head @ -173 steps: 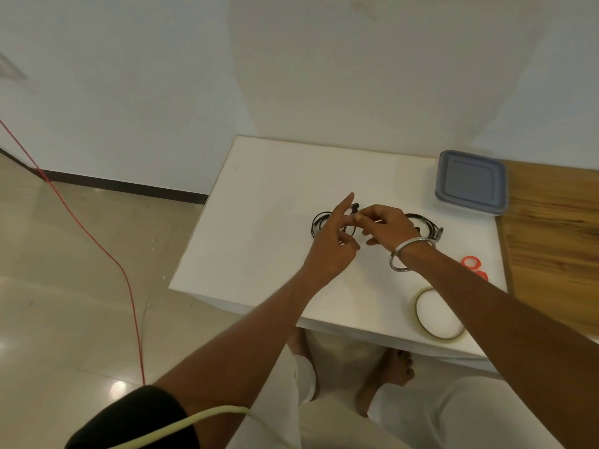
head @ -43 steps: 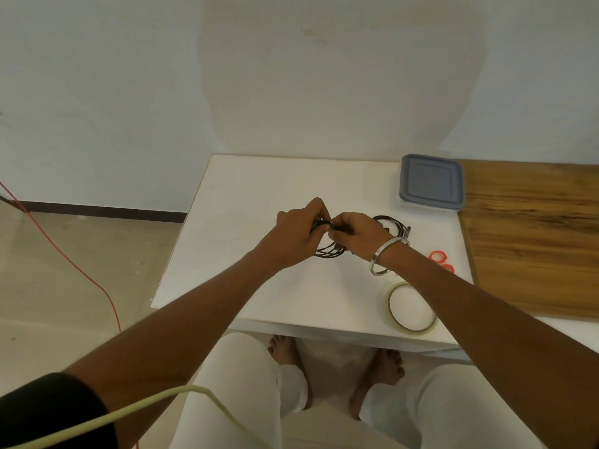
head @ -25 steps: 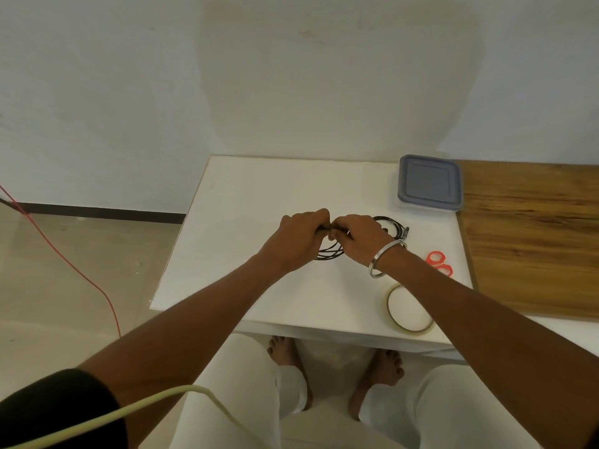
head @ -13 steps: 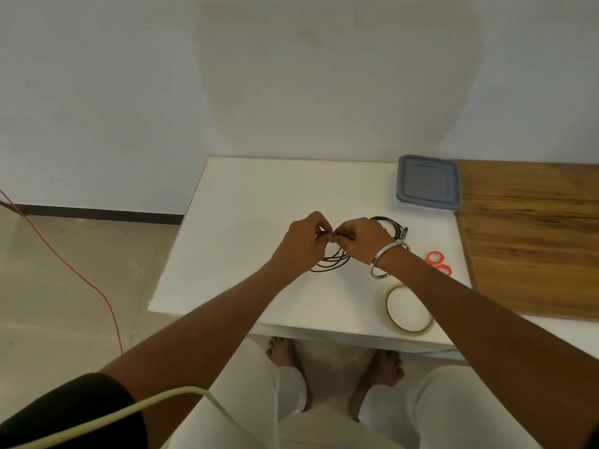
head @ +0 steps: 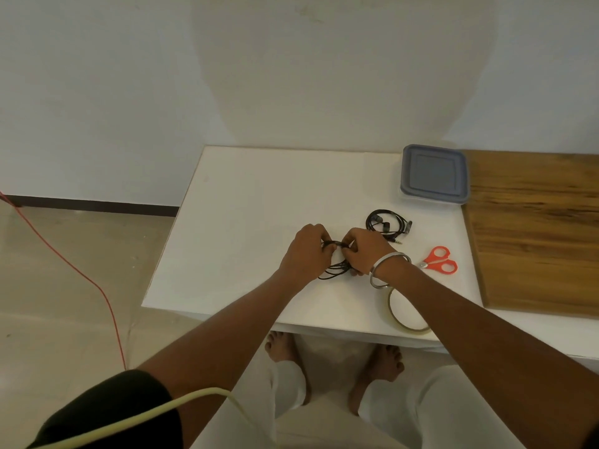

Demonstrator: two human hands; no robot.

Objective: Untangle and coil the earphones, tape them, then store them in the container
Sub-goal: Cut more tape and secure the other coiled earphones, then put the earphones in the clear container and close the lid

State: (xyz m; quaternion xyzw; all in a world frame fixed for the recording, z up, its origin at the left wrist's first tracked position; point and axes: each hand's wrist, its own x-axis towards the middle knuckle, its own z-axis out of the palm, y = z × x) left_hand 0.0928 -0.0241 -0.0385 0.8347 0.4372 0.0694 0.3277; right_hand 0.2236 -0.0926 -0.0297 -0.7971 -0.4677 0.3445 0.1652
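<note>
You are at the coiling step. Your left hand (head: 306,251) and right hand (head: 363,251) both pinch the black earphones (head: 335,267) just above the white worktop (head: 246,228), loops hanging between them. Next comes taping, so one hand must keep the coil together while the other reaches the tape roll (head: 406,314) near your right wrist. The lidded container (head: 434,173) waits at the back.

Both forearms extended forward, left hand (head: 306,251) and right hand (head: 364,251) close together, fingers curled, pinching

Container (head: 434,172) behind earphones (head: 387,222); scissors (head: 438,260) right; tape (head: 406,311) nearest.
</note>
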